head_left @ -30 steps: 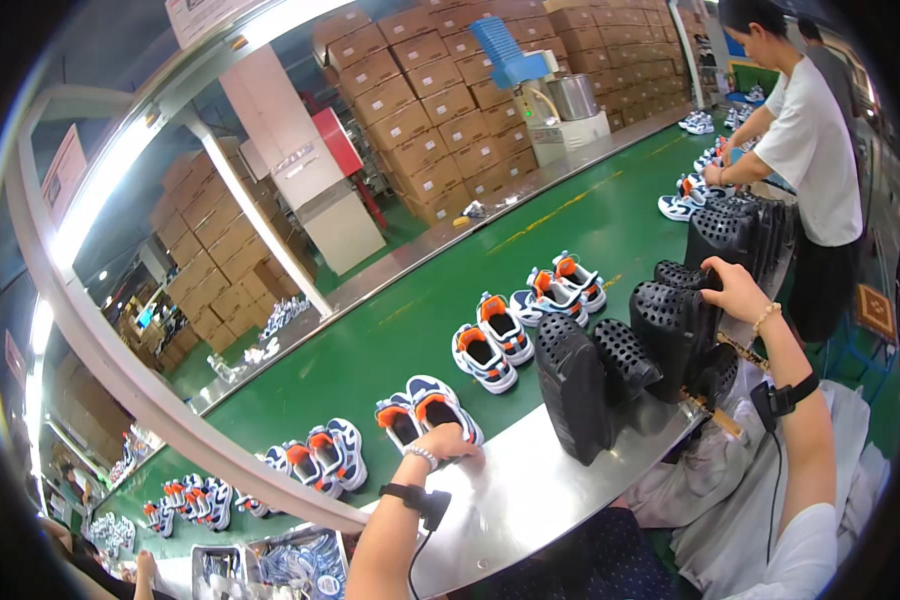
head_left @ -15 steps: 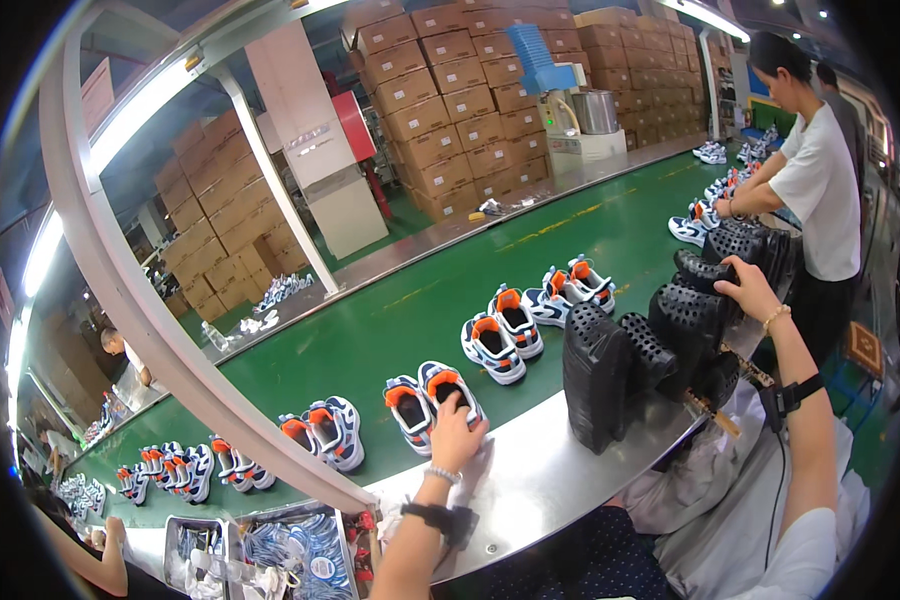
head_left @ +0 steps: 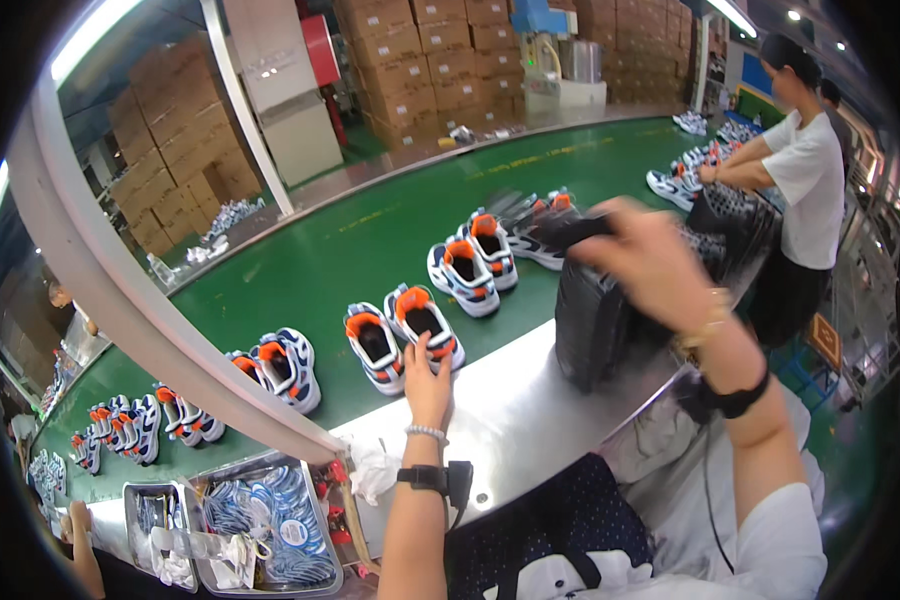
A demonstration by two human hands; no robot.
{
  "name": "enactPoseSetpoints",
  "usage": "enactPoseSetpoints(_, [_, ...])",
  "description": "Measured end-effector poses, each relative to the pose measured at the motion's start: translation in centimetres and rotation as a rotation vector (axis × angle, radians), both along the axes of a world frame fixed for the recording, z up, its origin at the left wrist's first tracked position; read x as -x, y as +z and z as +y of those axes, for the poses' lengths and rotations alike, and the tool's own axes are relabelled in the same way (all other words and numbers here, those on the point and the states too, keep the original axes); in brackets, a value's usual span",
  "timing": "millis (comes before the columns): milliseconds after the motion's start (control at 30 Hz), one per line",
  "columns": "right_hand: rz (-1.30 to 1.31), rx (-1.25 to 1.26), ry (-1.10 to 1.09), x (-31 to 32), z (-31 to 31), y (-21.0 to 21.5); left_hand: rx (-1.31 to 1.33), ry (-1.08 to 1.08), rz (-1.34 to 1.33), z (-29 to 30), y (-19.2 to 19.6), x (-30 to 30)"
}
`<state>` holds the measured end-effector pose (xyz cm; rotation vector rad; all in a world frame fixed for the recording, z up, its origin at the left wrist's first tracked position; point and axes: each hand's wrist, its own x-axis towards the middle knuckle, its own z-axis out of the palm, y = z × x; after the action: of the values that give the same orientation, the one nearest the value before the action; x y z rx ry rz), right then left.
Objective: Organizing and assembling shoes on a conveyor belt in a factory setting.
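Observation:
My left hand (head_left: 430,388) grips a white, navy and orange sneaker (head_left: 420,318) by the front of its opening, with fingertips at the tongue. Its mate (head_left: 373,345) stands just to the left. Blurred by motion, my right hand (head_left: 642,262) is closed on a black shoe-shaped insert (head_left: 577,232), held out toward the conveyor; the hand hides part of it. Below and behind that hand stand several black perforated shoe-shaped inserts (head_left: 592,330). Another sneaker pair (head_left: 463,262) sits farther along, and the moving insert partly covers a third pair (head_left: 538,245).
Several sneakers (head_left: 285,370) line the green conveyor (head_left: 370,245). A white post (head_left: 170,310) crosses at left. Metal trays (head_left: 265,530) hold blue-and-white laces. A metal ledge (head_left: 515,410) runs before me. At right, a co-worker (head_left: 808,190) handles sneakers. Stacked cartons (head_left: 400,70) stand behind.
My right hand has lifted the black insert off the group and swung it left over the conveyor. The left hand stays at the same sneaker. The whole view has shifted.

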<state>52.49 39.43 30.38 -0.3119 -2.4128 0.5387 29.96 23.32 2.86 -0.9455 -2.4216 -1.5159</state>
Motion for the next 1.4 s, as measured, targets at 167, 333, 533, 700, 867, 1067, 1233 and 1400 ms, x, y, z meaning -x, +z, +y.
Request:
enactPoseSetpoints(167, [-0.538, -0.231, 0.113, 13.9, -2.0, -8.9, 0.004, -0.014, 0.014, 0.6, -0.9, -0.1])
enactPoseSetpoints(333, [-0.548, -0.277, 0.154, 22.4, -2.0, -15.0, 0.035, 0.034, 0.019, 0.2, -1.3, -0.2])
enactPoseSetpoints(533, [-0.48, -0.507, 0.127, 24.6, -4.8, -19.1, 0.015, 0.065, -0.004, -0.4, -0.7, -0.2])
enactPoseSetpoints(700, [-0.643, -0.325, -0.05, 26.6, -6.0, -20.8, -0.002, 0.081, -0.031, -0.3, -0.7, 0.2])
enactPoseSetpoints(867, [-0.723, -0.145, -0.157, 28.6, -6.4, -22.0, -0.072, 0.061, -0.087, -0.4, -1.5, 0.7])
enactPoseSetpoints(1067, [-0.674, -0.119, -0.029, 28.9, -4.2, -23.2, -0.03, 0.13, -0.112, 0.1, -0.2, 0.0])
enactPoseSetpoints(1233, [-0.532, -0.081, 0.022, 26.9, -4.8, -20.1, -0.042, 0.118, -0.033, 0.3, -0.7, 0.4])
enactPoseSetpoints(1400, [-0.412, -0.167, -0.046, 29.6, -6.7, -23.0, -0.277, 0.06, -0.178, -0.5, -3.1, 2.3])
